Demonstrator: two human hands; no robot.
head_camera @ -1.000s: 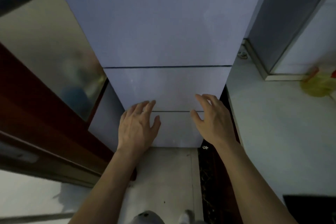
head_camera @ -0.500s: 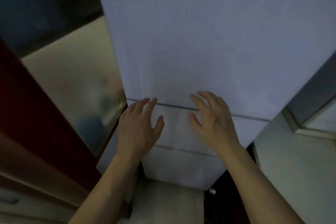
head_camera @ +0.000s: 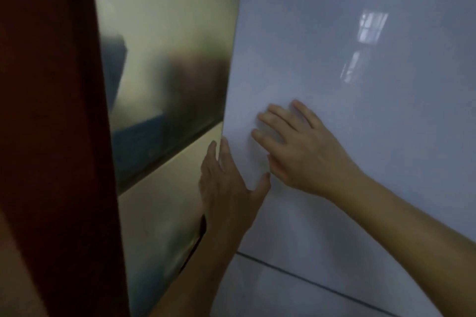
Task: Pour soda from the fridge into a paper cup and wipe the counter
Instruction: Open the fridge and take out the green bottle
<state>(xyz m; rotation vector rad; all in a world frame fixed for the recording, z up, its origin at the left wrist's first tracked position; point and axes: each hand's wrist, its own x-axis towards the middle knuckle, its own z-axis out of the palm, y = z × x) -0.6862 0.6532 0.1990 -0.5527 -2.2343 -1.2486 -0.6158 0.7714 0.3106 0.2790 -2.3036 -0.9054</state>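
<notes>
Pale lavender-grey fridge door (head_camera: pixel 360 85), dark red door frame (head_camera: pixel 51 110), cream frosted glass panel (head_camera: pixel 167 20)

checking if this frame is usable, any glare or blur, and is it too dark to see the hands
Head view: dim overall, yet the left hand at the fridge door edge and the right hand flat on it read clearly; a window reflection glares top right; the shiny panel beside it shows only smeared reflections.
</notes>
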